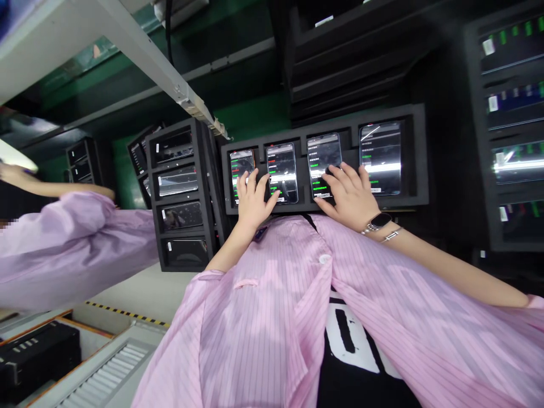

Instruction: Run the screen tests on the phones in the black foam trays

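Four smartphones stand side by side in slots of a black foam tray (327, 198). Each screen lights up with lines of text in green, red and white. My left hand (254, 198) lies spread over the first phone (242, 173) and the second phone (282, 173), its fingertips on their screens. My right hand (346, 195) rests on the third phone (323, 164), with its fingers spread and a watch on the wrist. The fourth phone (381, 158) stands just beyond my right fingertips, and its screen carries a bright glare. Neither hand grips a phone.
A foam rack of phones (182, 192) stands left of the tray, and another (508, 130) fills the right side. A co-worker's pink sleeve (72, 249) reaches in from the left. A white shelf beam (106, 45) crosses overhead. Grey equipment (102, 368) sits at the lower left.
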Demonstrator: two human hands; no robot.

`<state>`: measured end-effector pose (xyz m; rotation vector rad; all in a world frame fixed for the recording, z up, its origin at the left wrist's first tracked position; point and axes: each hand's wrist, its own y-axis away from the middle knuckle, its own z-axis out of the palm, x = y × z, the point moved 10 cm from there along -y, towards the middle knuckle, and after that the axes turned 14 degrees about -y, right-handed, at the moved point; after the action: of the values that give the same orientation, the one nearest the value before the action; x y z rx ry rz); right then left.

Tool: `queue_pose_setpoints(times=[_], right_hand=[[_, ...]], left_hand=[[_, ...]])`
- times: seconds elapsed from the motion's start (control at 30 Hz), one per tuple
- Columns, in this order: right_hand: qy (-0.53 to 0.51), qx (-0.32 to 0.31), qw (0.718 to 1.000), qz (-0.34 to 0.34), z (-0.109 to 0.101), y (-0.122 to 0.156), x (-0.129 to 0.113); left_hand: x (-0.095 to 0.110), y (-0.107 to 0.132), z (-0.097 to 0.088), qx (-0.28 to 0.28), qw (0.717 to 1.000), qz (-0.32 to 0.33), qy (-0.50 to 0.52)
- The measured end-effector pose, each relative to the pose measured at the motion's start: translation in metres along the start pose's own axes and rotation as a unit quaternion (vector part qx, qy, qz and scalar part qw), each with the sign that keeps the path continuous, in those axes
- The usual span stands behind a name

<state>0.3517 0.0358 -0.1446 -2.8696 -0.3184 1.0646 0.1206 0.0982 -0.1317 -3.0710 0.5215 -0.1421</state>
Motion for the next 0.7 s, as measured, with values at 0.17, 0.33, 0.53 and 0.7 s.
queue_pose_setpoints(times=[0.17,0.33,0.53,0.7], right_hand=[[0.006,0.005,1.000,0.010,-0.001,-0.002,0.002],[0.015,0.008,1.000,-0.002,-0.002,-0.004,-0.002],[0.014,0.004,1.000,0.005,-0.001,-0.006,0.000],[0.010,0.021,0.999,0.032,-0.014,-0.003,0.008]], left_hand=[[0.000,-0.001,0.000,0.002,1.000,-0.002,0.004],[0.000,-0.001,-0.003,0.004,1.000,-0.006,0.002],[-0.001,-0.003,-0.004,0.005,1.000,-0.006,0.001],[-0.008,0.002,-0.004,0.043,0.999,-0.012,0.030]])
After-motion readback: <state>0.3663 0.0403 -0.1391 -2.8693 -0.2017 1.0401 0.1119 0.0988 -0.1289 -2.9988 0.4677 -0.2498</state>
